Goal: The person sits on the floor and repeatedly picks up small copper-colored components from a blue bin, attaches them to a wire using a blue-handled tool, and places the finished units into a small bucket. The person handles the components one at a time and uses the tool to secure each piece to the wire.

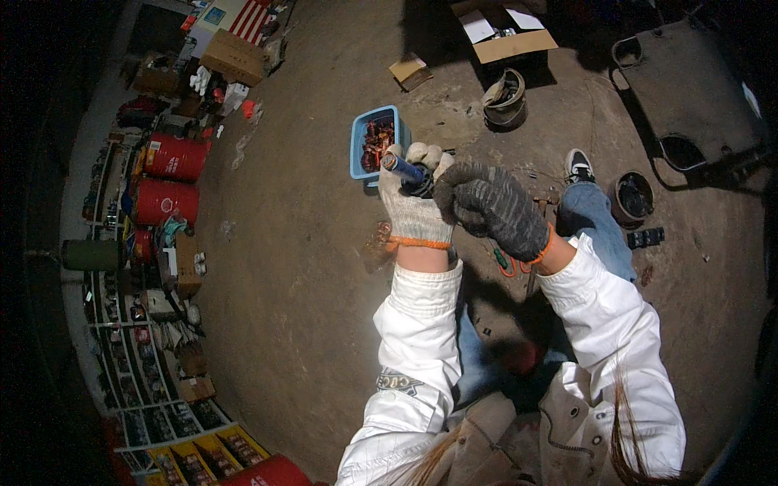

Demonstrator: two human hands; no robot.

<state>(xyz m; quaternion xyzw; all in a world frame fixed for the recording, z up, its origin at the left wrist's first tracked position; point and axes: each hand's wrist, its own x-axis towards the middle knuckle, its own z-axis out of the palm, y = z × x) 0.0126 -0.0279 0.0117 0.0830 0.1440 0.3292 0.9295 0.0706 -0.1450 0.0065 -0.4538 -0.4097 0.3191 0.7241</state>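
My left hand (416,209), in a whitish knit glove with an orange cuff, is closed around a blue cylindrical part (403,168). The part's round, brownish end points up and to the left, and a darker section sits against the palm. Right beside it, my right hand (498,206) wears a dark grey glove with its fingers curled in close to the part. What those fingers grip, if anything, is hidden. Just beyond the left hand stands a light blue plastic tub (355,150) holding copper-coloured pieces (377,142).
Below my right hand lie pliers with orange-red handles (508,263) and a hammer (541,206). Buckets (506,113) (632,198) stand ahead and to the right, near an open carton (515,46). Red drums (166,201) and loaded shelves (134,348) line the left.
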